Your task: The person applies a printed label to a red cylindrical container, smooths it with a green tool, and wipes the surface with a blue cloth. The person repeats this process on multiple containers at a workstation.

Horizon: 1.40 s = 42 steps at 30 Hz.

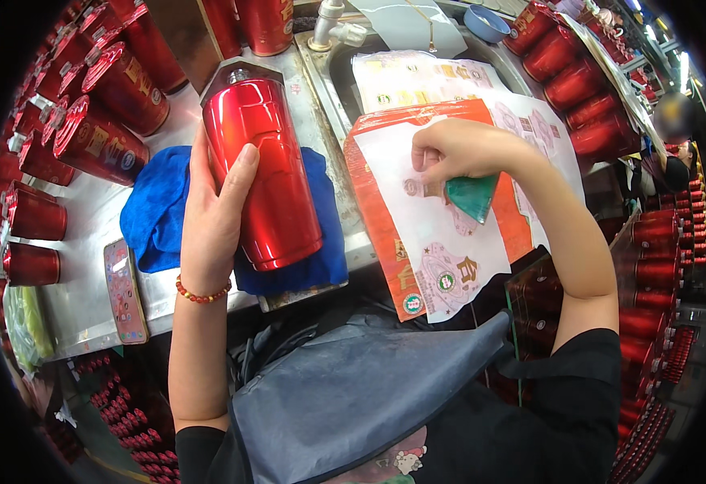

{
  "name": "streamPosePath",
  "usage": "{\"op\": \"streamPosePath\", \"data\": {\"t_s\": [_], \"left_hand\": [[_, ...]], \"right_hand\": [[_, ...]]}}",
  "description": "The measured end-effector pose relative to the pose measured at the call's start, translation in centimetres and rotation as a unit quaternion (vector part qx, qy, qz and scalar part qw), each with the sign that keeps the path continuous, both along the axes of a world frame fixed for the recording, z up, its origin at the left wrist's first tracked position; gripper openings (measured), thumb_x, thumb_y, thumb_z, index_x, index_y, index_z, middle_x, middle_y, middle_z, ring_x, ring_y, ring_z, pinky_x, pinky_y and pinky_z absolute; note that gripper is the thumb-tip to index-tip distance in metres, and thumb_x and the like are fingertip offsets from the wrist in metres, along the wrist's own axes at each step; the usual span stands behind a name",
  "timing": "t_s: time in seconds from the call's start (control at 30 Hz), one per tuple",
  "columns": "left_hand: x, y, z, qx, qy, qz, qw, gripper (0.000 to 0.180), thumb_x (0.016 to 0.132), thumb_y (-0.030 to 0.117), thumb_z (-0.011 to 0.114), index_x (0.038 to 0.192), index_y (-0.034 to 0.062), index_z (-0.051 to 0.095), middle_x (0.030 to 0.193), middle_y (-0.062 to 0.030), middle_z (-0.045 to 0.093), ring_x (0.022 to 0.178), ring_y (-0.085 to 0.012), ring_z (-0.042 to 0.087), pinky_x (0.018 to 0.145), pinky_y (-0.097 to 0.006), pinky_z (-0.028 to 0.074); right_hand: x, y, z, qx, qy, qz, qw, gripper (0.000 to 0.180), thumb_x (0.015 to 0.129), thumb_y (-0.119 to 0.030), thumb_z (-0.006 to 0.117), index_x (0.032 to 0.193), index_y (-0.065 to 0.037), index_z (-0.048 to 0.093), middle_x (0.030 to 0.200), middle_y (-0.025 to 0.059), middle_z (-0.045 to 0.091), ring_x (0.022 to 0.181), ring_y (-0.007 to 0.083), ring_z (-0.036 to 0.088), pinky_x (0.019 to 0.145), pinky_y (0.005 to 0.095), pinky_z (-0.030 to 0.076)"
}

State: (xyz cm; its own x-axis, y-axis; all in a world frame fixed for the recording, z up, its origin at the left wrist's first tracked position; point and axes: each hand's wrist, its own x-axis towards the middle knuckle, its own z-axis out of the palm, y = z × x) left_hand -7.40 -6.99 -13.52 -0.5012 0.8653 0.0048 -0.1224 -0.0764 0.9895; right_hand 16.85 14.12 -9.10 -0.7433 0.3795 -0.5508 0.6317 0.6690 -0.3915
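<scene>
A glossy red bottle [276,194] leans in my left hand [212,214], whose thumb lies across its side and whose fingers wrap behind it. Its shown side is plain red, and its base rests over a blue cloth [153,211]. My right hand [464,149] is closed above a white decal sheet [397,149] printed with gold and pinkish patterns. A green scraper [472,196] with a pointed corner juts from under the palm. Finger and thumb are bent together near a decal; whether they also pinch it is hidden. An orange-red printed packet [377,214] lies beneath the sheet.
More decal sheets [417,81] lie over the sink [341,73], near a faucet [326,28] and a blue bowl [487,24]. Red bottles with printed labels [103,141] crowd the left; stacked red bottles [587,97] stand right. A patterned phone [125,290] lies at the metal table's edge.
</scene>
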Motion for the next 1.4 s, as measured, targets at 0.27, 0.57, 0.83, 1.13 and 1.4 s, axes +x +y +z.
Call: {"op": "streamPosePath", "data": {"t_s": [0.27, 0.57, 0.83, 1.13, 1.4], "left_hand": [[0.3, -2.5, -0.6, 0.026, 0.035, -0.024, 0.999, 0.078, 0.102, 0.019, 0.068, 0.161, -0.0035, 0.022, 0.155, -0.0200, 0.043, 0.137, -0.0247, 0.051, 0.114, -0.038, 0.043], [1.3, -5.8, -0.3, 0.070, 0.259, 0.035, 0.963, 0.079, 0.094, 0.022, 0.074, 0.158, -0.0015, 0.035, 0.157, -0.0200, 0.041, 0.148, -0.0319, 0.039, 0.118, -0.046, 0.038], [1.2, -7.1, 0.3, 0.033, 0.411, -0.030, 0.911, 0.105, 0.080, 0.038, 0.088, 0.159, -0.0021, 0.031, 0.162, -0.0260, 0.029, 0.151, -0.0408, 0.027, 0.124, -0.047, 0.023], [1.4, -6.2, -1.7, 0.001, 0.426, -0.022, 0.904, 0.135, 0.068, 0.037, 0.096, 0.160, -0.0100, 0.010, 0.154, -0.0367, 0.034, 0.139, -0.0504, 0.041, 0.116, -0.047, 0.038], [-1.1, -6.6, -1.0, 0.005, 0.368, -0.149, 0.918, 0.157, 0.054, 0.062, 0.097, 0.161, -0.0087, 0.006, 0.164, -0.0315, 0.022, 0.154, -0.0464, 0.022, 0.126, -0.051, 0.018]], "right_hand": [[1.4, -0.9, 6.1, -0.005, 0.097, 0.062, 0.993, 0.014, 0.087, -0.014, 0.076, 0.092, -0.001, 0.076, 0.082, 0.0056, 0.069, 0.078, 0.0184, 0.064, 0.070, 0.0321, 0.051], [-0.1, -5.0, 7.6, -0.153, 0.480, 0.061, 0.862, 0.011, 0.081, 0.001, 0.077, 0.093, 0.002, 0.079, 0.102, 0.0153, 0.074, 0.088, 0.0197, 0.070, 0.076, 0.0290, 0.054], [-1.4, -9.4, 9.0, -0.007, 0.500, 0.118, 0.858, 0.020, 0.075, -0.005, 0.083, 0.094, -0.002, 0.080, 0.076, 0.0062, 0.067, 0.066, 0.0139, 0.058, 0.058, 0.0267, 0.040], [-3.5, -12.1, 7.5, -0.076, 0.538, -0.065, 0.837, 0.015, 0.076, -0.003, 0.081, 0.088, 0.000, 0.072, 0.071, 0.0043, 0.063, 0.061, 0.0119, 0.057, 0.055, 0.0265, 0.039], [-10.1, -8.3, 0.5, -0.240, 0.504, -0.195, 0.806, 0.014, 0.098, -0.008, 0.071, 0.108, 0.001, 0.073, 0.081, 0.0023, 0.072, 0.073, 0.0045, 0.064, 0.066, 0.0201, 0.051]]}}
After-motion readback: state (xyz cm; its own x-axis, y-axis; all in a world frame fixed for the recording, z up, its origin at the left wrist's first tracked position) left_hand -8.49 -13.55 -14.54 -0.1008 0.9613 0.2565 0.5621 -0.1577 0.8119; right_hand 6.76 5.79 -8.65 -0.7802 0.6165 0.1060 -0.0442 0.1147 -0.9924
